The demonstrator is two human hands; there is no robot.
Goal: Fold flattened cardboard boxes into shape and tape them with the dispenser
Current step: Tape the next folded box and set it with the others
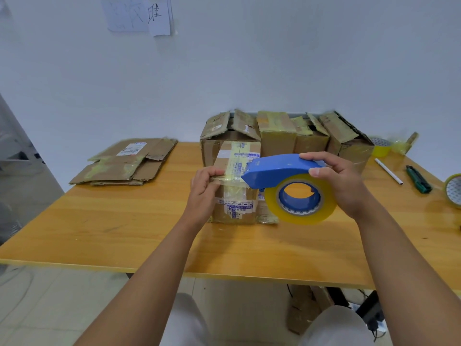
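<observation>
Small box (235,182) stands mid-surface dead ahead; your left hand (205,189) pinches the tape end onto its near top edge, your right hand (335,182) grips the dispenser (287,184) just right of it, so the strip runs left-right.

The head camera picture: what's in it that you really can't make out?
- Right side of the small box: hidden by the blue tape dispenser held by the right hand.
- Box's upper left edge: covered by the left hand.
- Tape roll at the right: cut off by the frame edge.
- Label on the flattened cardboard: too small to read.
- Papers on the wall: faint, cut off at the top.
</observation>
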